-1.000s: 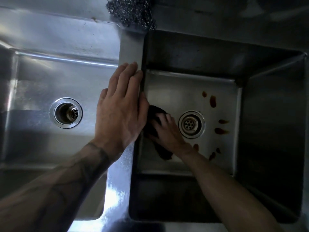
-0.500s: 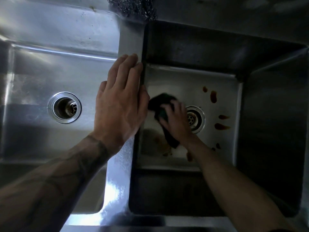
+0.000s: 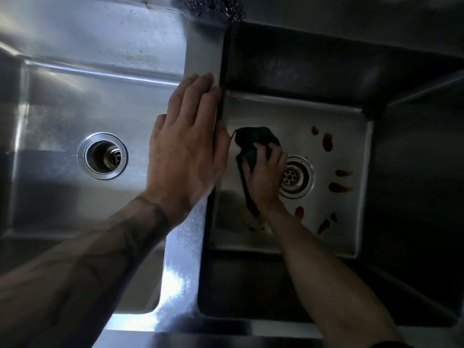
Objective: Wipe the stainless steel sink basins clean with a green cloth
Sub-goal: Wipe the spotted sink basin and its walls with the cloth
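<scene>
One wide-angle view was taken from the wearer's head, tilted almost straight down and held close above the divider [image 3: 200, 46] between the left basin [image 3: 62, 101] and right basin [image 3: 288, 116]; the dim far rim was seemingly cropped.

Two hands at a double steel sink.
Left hand [image 3: 187, 149] flat on divider [image 3: 184, 252]; right hand [image 3: 266, 179] grips green cloth [image 3: 251, 141] on right basin [image 3: 351, 234] floor, just left of drain [image 3: 296, 177]. Brown stains [image 3: 327, 141] right of drain.

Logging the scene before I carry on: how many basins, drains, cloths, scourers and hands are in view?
Basins: 2
Drains: 2
Green cloth: 1
Scourer: 1
Hands: 2
Total: 8
</scene>
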Tool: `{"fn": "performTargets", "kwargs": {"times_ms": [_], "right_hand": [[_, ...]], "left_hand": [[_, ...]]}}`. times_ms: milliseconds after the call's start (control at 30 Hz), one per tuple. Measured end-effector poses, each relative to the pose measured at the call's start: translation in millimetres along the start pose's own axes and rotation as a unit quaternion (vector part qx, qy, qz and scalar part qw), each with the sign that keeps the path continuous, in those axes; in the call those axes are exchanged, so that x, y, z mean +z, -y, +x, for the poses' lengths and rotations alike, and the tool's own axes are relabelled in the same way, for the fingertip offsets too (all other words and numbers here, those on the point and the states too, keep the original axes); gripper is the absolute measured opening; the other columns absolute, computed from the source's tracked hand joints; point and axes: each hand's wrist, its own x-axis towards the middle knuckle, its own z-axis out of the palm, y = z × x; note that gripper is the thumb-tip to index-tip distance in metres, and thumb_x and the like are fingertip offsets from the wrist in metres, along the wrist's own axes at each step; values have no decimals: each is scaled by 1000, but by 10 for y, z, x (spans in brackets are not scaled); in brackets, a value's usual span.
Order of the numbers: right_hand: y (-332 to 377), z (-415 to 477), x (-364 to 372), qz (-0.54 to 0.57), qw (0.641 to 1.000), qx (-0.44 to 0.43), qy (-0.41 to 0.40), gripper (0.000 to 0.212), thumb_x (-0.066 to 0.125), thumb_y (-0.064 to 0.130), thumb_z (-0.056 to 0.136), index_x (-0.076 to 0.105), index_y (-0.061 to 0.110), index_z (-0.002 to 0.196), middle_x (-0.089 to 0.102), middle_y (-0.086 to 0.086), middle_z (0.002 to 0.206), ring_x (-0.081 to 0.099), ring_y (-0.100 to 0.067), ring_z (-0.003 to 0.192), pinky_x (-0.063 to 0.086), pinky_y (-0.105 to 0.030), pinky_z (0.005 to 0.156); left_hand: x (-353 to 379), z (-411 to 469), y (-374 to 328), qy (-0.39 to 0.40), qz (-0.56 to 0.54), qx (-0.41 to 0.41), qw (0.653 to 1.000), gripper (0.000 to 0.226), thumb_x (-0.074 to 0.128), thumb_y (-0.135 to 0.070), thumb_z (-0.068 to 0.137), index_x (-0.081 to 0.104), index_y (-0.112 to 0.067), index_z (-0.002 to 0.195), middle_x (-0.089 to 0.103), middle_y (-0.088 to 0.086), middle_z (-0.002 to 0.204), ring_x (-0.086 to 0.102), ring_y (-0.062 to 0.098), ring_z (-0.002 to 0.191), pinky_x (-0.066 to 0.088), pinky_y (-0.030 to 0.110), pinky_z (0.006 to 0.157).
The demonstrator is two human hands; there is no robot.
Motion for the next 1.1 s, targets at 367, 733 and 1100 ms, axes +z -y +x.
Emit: {"fn": "performTargets", "kwargs": {"times_ms": [367,733,1100], "right_hand": [[-98,-134,-47,1,998,-56,25,51,54,45,90,56,17,132,47,-17,134,45,-38,117,45,-49,98],[-315,-245,-110,-30,982,-173,69,49,59,42,91,57,14,130,49,-18,132,48,-38,116,47,-49,96],[-521,-415,-203,-25,958,-262,112,47,62,43,93,58,14,130,50,-18,132,49,-39,115,47,-51,98]], "left_hand": [[-22,-5,-14,8,5,-2,1000,43,51,-20,102,57,-4,142,50,12,156,42,31,149,50,51,104],[-31,-9,-22,10,1,-1,1000,46,47,-19,100,55,-3,142,50,13,157,41,33,149,48,53,108],[-35,-13,-25,9,5,0,1000,46,49,-18,99,56,-3,141,50,13,156,42,33,149,49,54,106]]}}
